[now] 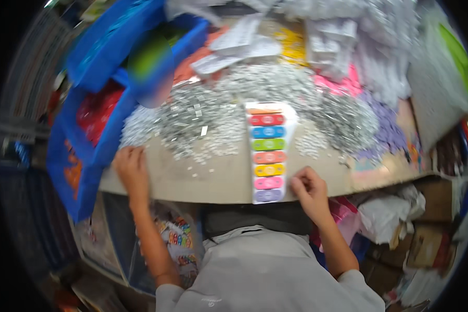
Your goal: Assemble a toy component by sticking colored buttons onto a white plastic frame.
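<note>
The white strip with coloured bands (269, 144) lies on the tabletop (218, 187), its long axis running away from the person, near end at the front edge. The right hand (311, 193) is nearer, just right of that end, its grip loosely curled; I cannot tell whether it holds anything. The left hand (132, 166) is well apart, beside pale pieces (137, 126), its grip's opening and contents unclear.
</note>
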Demonstrator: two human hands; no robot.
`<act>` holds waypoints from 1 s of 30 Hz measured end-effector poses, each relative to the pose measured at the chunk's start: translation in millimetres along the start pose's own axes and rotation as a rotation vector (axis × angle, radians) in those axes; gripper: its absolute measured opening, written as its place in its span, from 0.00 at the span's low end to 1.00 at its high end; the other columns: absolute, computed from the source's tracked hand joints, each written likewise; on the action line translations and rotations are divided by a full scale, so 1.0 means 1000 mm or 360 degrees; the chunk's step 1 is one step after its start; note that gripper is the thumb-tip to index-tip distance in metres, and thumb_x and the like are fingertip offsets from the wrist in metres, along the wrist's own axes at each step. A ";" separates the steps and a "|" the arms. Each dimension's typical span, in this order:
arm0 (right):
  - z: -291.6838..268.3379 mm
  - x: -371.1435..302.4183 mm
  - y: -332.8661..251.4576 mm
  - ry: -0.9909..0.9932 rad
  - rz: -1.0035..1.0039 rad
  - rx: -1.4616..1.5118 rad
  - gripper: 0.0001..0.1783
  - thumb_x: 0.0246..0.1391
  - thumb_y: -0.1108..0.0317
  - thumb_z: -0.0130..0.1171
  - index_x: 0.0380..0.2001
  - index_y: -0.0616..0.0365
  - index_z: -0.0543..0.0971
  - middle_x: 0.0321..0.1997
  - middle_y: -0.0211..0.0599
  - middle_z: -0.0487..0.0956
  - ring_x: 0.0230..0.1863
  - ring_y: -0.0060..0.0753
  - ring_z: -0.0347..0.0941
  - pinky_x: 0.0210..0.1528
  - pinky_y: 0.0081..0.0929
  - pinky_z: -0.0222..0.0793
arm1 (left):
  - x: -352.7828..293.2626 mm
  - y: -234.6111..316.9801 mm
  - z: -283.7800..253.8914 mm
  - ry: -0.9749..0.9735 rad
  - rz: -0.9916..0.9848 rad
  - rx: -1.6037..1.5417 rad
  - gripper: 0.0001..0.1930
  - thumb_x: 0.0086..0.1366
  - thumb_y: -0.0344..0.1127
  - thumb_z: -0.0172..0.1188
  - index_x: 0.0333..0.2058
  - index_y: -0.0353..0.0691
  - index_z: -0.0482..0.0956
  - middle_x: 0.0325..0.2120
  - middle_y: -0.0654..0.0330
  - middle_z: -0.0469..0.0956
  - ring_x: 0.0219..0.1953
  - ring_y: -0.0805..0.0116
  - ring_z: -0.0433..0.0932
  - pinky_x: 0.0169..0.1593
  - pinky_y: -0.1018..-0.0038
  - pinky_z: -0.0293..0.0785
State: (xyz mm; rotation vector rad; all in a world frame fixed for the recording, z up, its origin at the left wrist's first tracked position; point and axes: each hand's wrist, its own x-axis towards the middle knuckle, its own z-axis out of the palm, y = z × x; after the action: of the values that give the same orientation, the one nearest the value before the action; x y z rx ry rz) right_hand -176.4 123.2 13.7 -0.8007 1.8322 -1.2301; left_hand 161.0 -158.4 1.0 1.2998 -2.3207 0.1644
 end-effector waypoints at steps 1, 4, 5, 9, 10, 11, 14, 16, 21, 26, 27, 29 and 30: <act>-0.002 -0.002 -0.005 0.0005 0.0058 0.0033 0.05 0.64 0.71 0.58 0.35 0.60 0.75 0.26 0.23 0.74 0.28 0.12 0.68 0.31 0.14 0.63 | 0.000 0.000 -0.001 0.0015 0.0028 0.0011 0.04 0.62 0.29 0.63 0.36 0.41 0.83 0.36 0.58 0.77 0.44 0.57 0.75 0.48 0.61 0.66; -0.019 -0.006 -0.009 0.0408 -0.0151 -0.0349 0.04 0.61 0.73 0.60 0.34 0.62 0.77 0.27 0.28 0.76 0.28 0.17 0.69 0.32 0.18 0.65 | -0.001 0.003 0.003 -0.0081 -0.0035 0.0123 0.05 0.66 0.32 0.60 0.39 0.41 0.81 0.42 0.56 0.76 0.49 0.56 0.73 0.52 0.60 0.64; -0.028 -0.006 -0.007 0.0642 -0.0337 -0.0604 0.04 0.60 0.73 0.60 0.34 0.63 0.78 0.27 0.30 0.77 0.28 0.19 0.70 0.32 0.20 0.66 | 0.001 0.010 0.005 -0.0084 -0.0007 0.0088 0.05 0.66 0.32 0.60 0.39 0.41 0.81 0.42 0.56 0.76 0.49 0.56 0.73 0.52 0.60 0.64; -0.085 0.000 0.000 0.1135 -0.0453 -0.1076 0.03 0.58 0.74 0.59 0.34 0.63 0.78 0.31 0.37 0.78 0.32 0.31 0.74 0.36 0.29 0.68 | -0.003 0.030 0.002 0.0260 -0.0079 0.0114 0.07 0.72 0.33 0.54 0.43 0.37 0.76 0.45 0.53 0.77 0.52 0.56 0.73 0.56 0.59 0.64; -0.098 0.000 0.002 0.1139 -0.0452 -0.1076 0.03 0.58 0.74 0.59 0.34 0.63 0.78 0.31 0.37 0.78 0.32 0.31 0.74 0.36 0.29 0.68 | -0.005 0.034 0.002 0.0262 -0.0213 -0.0254 0.07 0.73 0.32 0.53 0.43 0.36 0.76 0.43 0.54 0.77 0.48 0.58 0.74 0.54 0.62 0.66; -0.109 0.001 0.004 0.1133 -0.0399 -0.1196 0.04 0.58 0.74 0.60 0.35 0.62 0.78 0.33 0.40 0.77 0.36 0.38 0.74 0.41 0.34 0.68 | -0.007 0.039 0.002 0.0260 -0.0347 -0.0620 0.07 0.73 0.31 0.53 0.43 0.35 0.75 0.41 0.54 0.77 0.45 0.60 0.75 0.51 0.64 0.69; -0.126 0.002 0.008 0.1088 -0.0270 -0.1347 0.04 0.57 0.74 0.60 0.36 0.61 0.77 0.35 0.43 0.77 0.41 0.47 0.73 0.45 0.39 0.68 | -0.015 0.074 -0.007 0.0087 -0.0484 -0.0975 0.05 0.72 0.29 0.55 0.43 0.34 0.75 0.37 0.59 0.76 0.40 0.68 0.75 0.46 0.71 0.71; -0.128 0.006 0.011 0.1044 -0.0196 -0.1371 0.05 0.57 0.74 0.60 0.36 0.61 0.77 0.35 0.44 0.77 0.41 0.48 0.73 0.45 0.40 0.68 | -0.018 0.106 -0.016 0.0077 -0.0524 -0.1121 0.05 0.71 0.28 0.57 0.42 0.34 0.76 0.35 0.61 0.76 0.39 0.71 0.75 0.44 0.74 0.72; -0.126 0.014 0.021 0.0984 -0.0237 -0.1402 0.04 0.58 0.73 0.57 0.35 0.62 0.73 0.34 0.48 0.74 0.41 0.52 0.71 0.46 0.42 0.66 | -0.028 0.131 -0.015 -0.0161 -0.0672 -0.1673 0.04 0.66 0.25 0.62 0.39 0.35 0.78 0.30 0.66 0.76 0.33 0.79 0.74 0.39 0.81 0.71; -0.109 0.021 0.006 0.1138 -0.0208 -0.0920 0.03 0.62 0.75 0.55 0.37 0.63 0.73 0.35 0.43 0.76 0.37 0.39 0.72 0.42 0.33 0.67 | 0.008 0.159 -0.016 -0.0783 -0.1006 -0.2430 0.06 0.68 0.30 0.61 0.39 0.33 0.81 0.27 0.63 0.79 0.28 0.79 0.75 0.31 0.82 0.70; -0.097 0.024 -0.003 0.1159 -0.0205 -0.0699 0.04 0.63 0.75 0.55 0.39 0.63 0.74 0.36 0.40 0.77 0.36 0.34 0.73 0.41 0.30 0.68 | 0.021 0.165 -0.014 -0.0918 -0.1053 -0.2479 0.07 0.68 0.31 0.61 0.40 0.33 0.81 0.27 0.62 0.80 0.27 0.78 0.75 0.30 0.82 0.70; -0.064 0.037 -0.024 0.0984 -0.0558 -0.0506 0.07 0.63 0.76 0.56 0.44 0.62 0.77 0.37 0.37 0.79 0.37 0.27 0.74 0.41 0.26 0.69 | 0.040 0.170 -0.002 -0.1018 -0.0868 -0.2499 0.08 0.68 0.31 0.61 0.41 0.33 0.81 0.27 0.61 0.80 0.27 0.79 0.75 0.28 0.83 0.69; -0.054 0.047 -0.024 0.0847 -0.0642 -0.0537 0.08 0.62 0.77 0.58 0.44 0.62 0.78 0.36 0.31 0.78 0.38 0.21 0.72 0.45 0.22 0.70 | 0.051 0.174 0.004 -0.0995 -0.0878 -0.2498 0.08 0.68 0.31 0.61 0.41 0.33 0.81 0.27 0.61 0.80 0.27 0.79 0.75 0.28 0.83 0.69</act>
State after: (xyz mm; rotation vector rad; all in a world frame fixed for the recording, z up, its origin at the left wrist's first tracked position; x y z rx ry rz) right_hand -244.9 101.0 37.5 -1.1525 2.4358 -1.5120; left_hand -7.4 -104.1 41.9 0.9694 -1.4240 -1.9760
